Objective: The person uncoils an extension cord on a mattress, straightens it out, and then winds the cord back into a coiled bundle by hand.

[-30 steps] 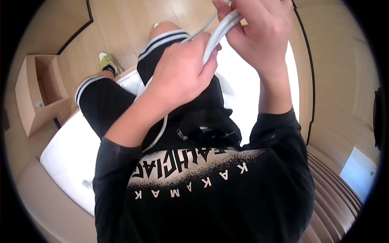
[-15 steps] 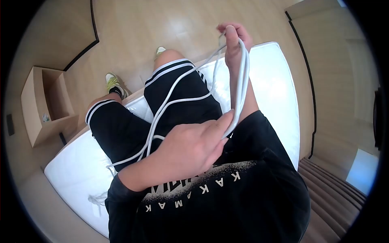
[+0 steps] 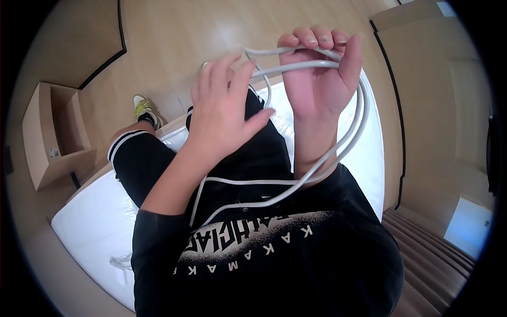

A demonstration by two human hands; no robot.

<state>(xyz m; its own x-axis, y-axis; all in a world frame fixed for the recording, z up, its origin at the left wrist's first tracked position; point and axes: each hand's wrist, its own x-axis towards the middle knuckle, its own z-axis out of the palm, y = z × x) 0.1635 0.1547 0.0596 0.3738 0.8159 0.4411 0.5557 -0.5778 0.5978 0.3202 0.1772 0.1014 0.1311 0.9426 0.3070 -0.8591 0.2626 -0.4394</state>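
A looped white cable (image 3: 296,66) hangs from my right hand (image 3: 318,90), whose palm faces me and whose fingers curl round two strands. More loops drop past the right wrist and cross the front of the black shirt (image 3: 317,253). My left hand (image 3: 222,105) is beside the loops, its fingers apart and its thumb stretched out toward the right hand. Strands pass near its fingertips, slightly blurred; no grip on them shows. Part of the cable is hidden behind the left forearm.
I sit on a white, plastic-covered mattress (image 3: 87,227). A bundled cord (image 3: 121,262) lies on its left part. An open wooden compartment (image 3: 67,124) stands at the left, wooden flooring (image 3: 174,31) lies ahead, and a brown pleated curtain (image 3: 422,253) is at lower right.
My left hand has let go of the cable bundle, moved up and spread its fingers. My right hand has turned its palm toward me, and the loops now hang below it across the shirt.
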